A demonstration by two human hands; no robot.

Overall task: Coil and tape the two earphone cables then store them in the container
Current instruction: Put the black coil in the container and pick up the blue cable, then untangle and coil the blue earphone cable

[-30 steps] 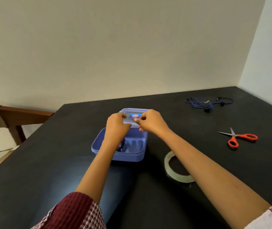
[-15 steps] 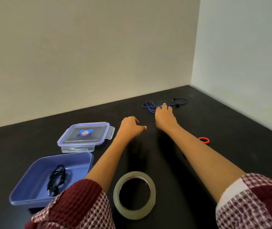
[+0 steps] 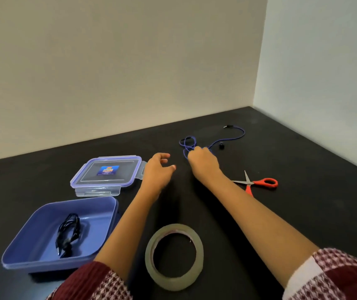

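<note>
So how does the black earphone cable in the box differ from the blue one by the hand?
The black cable is gathered into a tight bundle; the blue cable sprawls in loose loops. The black cable lies inside the open container, the blue cable on the table. No hand touches the black cable, while the right hand grips the blue cable. Both are thin earphone leads.

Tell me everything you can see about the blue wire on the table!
The blue earphone cable is a thin, bluish-purple cord lying loose and uncoiled on the black table, far from the person, near the corner of the walls. Its far end carries a small dark plug, and a small black piece, likely an earbud, sits along it. On the left it bunches into a few loose loops. The right hand grips it there, fingers curled round the strands. No tape shows on it.
</note>
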